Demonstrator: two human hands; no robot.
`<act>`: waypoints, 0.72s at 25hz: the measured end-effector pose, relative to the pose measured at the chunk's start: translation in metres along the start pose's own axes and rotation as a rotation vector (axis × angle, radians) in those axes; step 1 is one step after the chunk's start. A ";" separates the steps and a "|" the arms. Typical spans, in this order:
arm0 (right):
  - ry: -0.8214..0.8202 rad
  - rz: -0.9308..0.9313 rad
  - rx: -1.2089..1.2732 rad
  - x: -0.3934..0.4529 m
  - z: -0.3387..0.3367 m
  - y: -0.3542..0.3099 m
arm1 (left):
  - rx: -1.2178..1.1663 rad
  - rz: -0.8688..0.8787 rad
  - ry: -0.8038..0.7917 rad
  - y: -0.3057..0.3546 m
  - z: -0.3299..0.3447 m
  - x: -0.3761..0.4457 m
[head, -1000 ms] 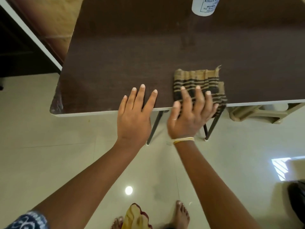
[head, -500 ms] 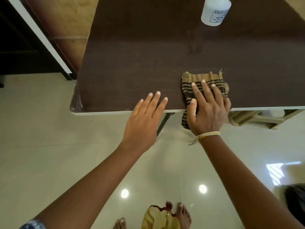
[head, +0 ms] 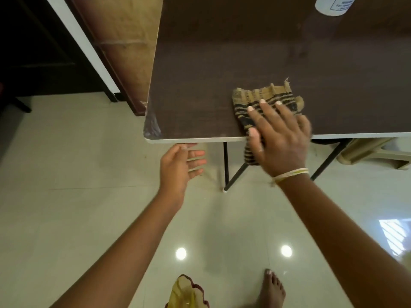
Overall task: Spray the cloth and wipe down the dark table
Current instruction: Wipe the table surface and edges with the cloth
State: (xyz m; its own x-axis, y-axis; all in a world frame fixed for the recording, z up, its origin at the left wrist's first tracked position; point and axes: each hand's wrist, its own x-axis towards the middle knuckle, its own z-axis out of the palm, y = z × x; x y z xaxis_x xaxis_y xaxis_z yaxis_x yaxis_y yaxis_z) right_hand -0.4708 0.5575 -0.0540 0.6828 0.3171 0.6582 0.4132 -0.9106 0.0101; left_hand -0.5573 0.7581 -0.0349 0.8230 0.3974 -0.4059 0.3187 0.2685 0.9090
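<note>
A tan cloth with dark stripes (head: 264, 96) lies on the dark brown table (head: 222, 63) at its near edge, with one end hanging over the white rim. My right hand (head: 280, 138) lies flat on the cloth, fingers spread, pressing it to the tabletop. My left hand (head: 180, 165) is off the table, just below its near edge, palm turned inward and fingers loosely apart, holding nothing. The bottom of a white spray bottle (head: 333, 5) shows at the far right of the table.
Black table legs (head: 225, 165) stand under the near edge. A beige plastic stool (head: 373, 152) sits under the table at right. A wooden panel (head: 124, 41) and a dark doorway lie to the left. Glossy tiled floor below, with my bare foot (head: 272, 290).
My left hand has come off the tabletop and dropped below the near edge. My right hand stays on the cloth at the edge. The view has shifted left, toward the table's corner.
</note>
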 end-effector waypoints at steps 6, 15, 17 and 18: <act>0.036 0.322 -0.003 0.000 0.000 -0.035 | -0.685 -0.279 -0.108 0.040 -0.070 0.037; -0.473 -0.220 0.036 0.062 0.008 -0.182 | -0.796 -0.409 -0.193 0.056 -0.093 0.050; -0.588 -0.365 0.048 0.088 0.014 -0.172 | -0.789 -0.421 -0.169 0.051 -0.094 0.051; -0.638 -0.410 0.075 0.101 0.017 -0.166 | -0.773 -0.419 -0.159 0.050 -0.093 0.051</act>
State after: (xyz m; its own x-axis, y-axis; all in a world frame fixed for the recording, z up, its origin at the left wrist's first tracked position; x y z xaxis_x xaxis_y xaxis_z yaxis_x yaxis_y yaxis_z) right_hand -0.4599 0.7453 -0.0021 0.6724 0.7385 0.0494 0.7330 -0.6737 0.0938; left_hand -0.5430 0.8737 -0.0196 0.7838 0.0229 -0.6206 0.2493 0.9036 0.3483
